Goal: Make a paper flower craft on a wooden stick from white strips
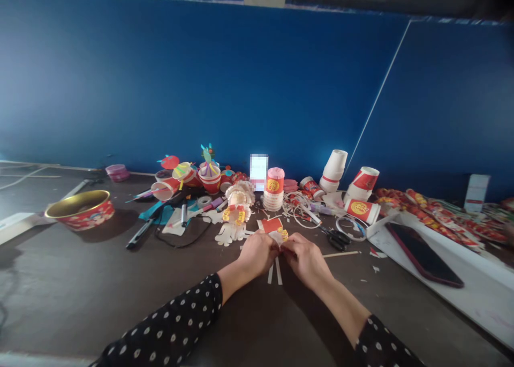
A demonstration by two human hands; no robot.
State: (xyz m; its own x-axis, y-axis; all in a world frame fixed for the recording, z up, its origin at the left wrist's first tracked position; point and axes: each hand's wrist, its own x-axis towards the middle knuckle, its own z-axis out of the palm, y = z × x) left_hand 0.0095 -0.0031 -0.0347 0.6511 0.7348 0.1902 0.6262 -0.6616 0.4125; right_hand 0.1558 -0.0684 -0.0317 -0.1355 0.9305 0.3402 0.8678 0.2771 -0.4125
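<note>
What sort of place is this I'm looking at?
Probably a handicraft workspace: on the dark table, black-handled scissors lie out, white cups stand stacked near the back, and the left hand and right hand hold a small paper-like piece.

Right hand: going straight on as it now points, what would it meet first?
The right hand would first meet the small white piece between the two hands, then probably the left hand just beyond; depth is unclear from this view.
</note>
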